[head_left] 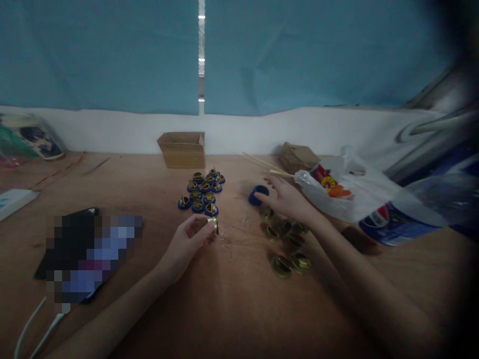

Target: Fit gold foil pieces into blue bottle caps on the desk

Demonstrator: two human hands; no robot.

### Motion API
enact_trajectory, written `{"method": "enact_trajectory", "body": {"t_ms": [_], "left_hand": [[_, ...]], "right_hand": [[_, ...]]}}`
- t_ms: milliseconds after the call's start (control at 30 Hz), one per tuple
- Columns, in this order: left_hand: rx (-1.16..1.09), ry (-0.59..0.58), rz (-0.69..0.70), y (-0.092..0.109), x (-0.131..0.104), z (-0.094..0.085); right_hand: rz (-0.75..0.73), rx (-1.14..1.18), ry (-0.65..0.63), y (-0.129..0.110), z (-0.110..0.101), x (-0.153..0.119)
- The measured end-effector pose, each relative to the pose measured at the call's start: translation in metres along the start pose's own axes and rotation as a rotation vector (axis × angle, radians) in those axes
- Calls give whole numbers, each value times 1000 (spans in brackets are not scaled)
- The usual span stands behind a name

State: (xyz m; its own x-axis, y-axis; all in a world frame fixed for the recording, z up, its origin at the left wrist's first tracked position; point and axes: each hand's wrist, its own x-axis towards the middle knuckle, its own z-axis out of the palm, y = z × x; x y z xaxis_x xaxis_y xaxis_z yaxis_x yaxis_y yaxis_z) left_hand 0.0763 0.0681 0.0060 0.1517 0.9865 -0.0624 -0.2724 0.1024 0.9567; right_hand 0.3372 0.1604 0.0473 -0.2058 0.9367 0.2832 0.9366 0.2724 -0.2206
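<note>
My left hand point(192, 237) pinches a small round brass-coloured metal cup point(213, 225) between thumb and fingers. Over on the right, my right hand point(286, 197) has its fingers apart beside a dark blue ring-shaped piece point(258, 194); whether it touches the ring I cannot tell. Several loose brass-coloured metal cups point(282, 265) lie below my right hand and wrist, partly hidden by the arm. Beyond my left hand is a cluster of brass cups seated in blue rings point(197, 204). Thin bits of wire point(224, 240) are scattered between my hands.
At the back stands an open cardboard box point(183, 152). A brown packet point(297, 157), a plastic bag point(348, 192) and a bottle with a blue label point(396, 224) lie to the right. Phones point(67, 244) with a white cable point(48, 336) occupy the left.
</note>
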Motion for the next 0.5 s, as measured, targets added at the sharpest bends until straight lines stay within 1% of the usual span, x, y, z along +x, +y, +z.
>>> {"method": "enact_trajectory", "body": {"t_ms": [67,133,167,200,267,333,400,500], "left_hand": [[9,12,10,0,0,0],[53,16,43,-1,-2,1],[92,10,74,-2,-3,1],[148,-3,128,-2,-5,1],[302,-31,298,-4,-8,1],[471,-65,493,-3,-11,1],[608,-102,642,-2,-14,1],[734,-119,744,0,-17,1]], "right_hand": [[-11,28,106,-12,-8,-10],[-65,91,201,-34,-21,-25],[-110,144,190,-48,-27,-35],[-142,210,136,-62,-33,-45],[-184,328,-9,-90,-39,-66],[-221,378,-116,-111,-38,-83],[-269,336,-175,-121,-30,-94],[-373,207,-153,-120,-14,-100]]}}
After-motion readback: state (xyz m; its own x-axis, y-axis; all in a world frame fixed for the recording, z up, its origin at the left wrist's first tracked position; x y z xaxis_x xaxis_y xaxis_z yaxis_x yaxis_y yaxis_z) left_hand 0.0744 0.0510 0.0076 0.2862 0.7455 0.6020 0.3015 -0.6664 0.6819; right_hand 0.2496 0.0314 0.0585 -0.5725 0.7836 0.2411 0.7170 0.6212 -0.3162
